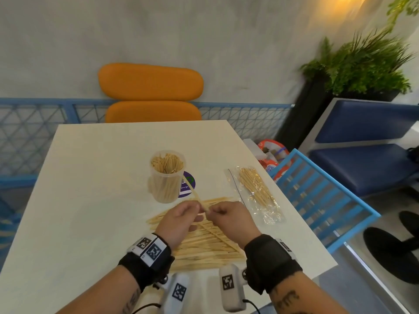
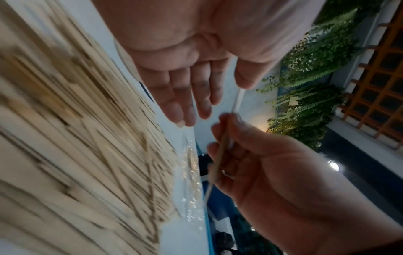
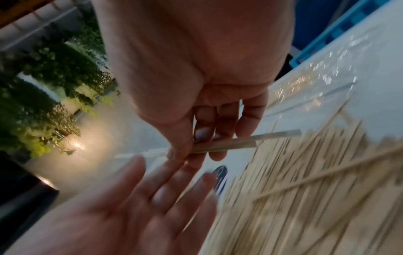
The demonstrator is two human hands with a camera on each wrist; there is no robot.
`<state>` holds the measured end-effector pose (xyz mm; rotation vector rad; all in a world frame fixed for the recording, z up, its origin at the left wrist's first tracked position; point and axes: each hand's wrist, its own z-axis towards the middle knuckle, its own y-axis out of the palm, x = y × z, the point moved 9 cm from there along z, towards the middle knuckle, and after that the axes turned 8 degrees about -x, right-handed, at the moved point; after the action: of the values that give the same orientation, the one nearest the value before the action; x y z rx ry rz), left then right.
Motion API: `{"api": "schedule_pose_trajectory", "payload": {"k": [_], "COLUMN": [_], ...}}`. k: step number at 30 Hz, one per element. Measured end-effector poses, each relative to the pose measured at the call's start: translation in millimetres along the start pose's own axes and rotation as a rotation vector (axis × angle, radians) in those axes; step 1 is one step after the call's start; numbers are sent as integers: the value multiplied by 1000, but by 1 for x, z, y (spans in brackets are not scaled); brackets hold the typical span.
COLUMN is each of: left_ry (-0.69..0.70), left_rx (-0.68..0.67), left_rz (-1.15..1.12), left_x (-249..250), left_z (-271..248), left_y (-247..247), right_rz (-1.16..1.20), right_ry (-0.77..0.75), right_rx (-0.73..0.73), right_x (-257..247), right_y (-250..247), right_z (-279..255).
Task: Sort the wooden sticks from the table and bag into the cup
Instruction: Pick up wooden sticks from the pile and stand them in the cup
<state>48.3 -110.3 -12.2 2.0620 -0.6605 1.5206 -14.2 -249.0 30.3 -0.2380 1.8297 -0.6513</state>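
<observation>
The right hand (image 1: 229, 217) pinches a few sticks (image 3: 229, 144) with thumb and fingers, up over the pile (image 1: 204, 241) on the table (image 1: 90, 177). The left hand (image 1: 179, 217) is right beside it with its fingers straight and loose, and it holds nothing. One stick end pokes up toward the cup (image 1: 167, 176), which stands behind the hands, full of sticks. The bag (image 1: 256, 193) lies to the right with more sticks inside

White table (image 1: 90, 177), stick pile (image 1: 204, 248), cup (image 1: 167, 177), bag (image 1: 258, 196), sticker (image 1: 189, 184)
</observation>
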Motion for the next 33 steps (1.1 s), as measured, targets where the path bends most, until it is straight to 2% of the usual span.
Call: {"api": "schedule_pose_trajectory", "payload": {"k": [2,4,7,10,13,15,18,25,29,33], "left_ry": [7,4,-26,-16,-8,-2,-28,-6,18,11], "left_rx": [-57,-30,65,166,214,226,225,255,261,266], "left_rz": [-96,-185,-367,-400,-397,-380,-407,-382,-362,-362], "left_x": [2,3,1,-1,-10,-14,-22,-24,-19,-11], "left_z": [2,6,10,10,9,9,7,-1,0,3], "left_y": [14,17,6,-21,-40,-46,-49,-58,-57,-53], "right_rz": [137,247,184,-139,-546,-755,-898,-846,-696,-668], "right_ry": [-43,-76,-48,78,215,210,110,73,76,79], "right_rx": [-53,-77,-43,25,-111,-180,-193,-163,-93,-53], "right_x": [-14,-20,-10,19,44,47,39,29,19,4], "right_y": [13,24,23,7,17,27,36,28,5,-22], "right_z": [-3,-3,3,13,20,23,26,30,32,33]}}
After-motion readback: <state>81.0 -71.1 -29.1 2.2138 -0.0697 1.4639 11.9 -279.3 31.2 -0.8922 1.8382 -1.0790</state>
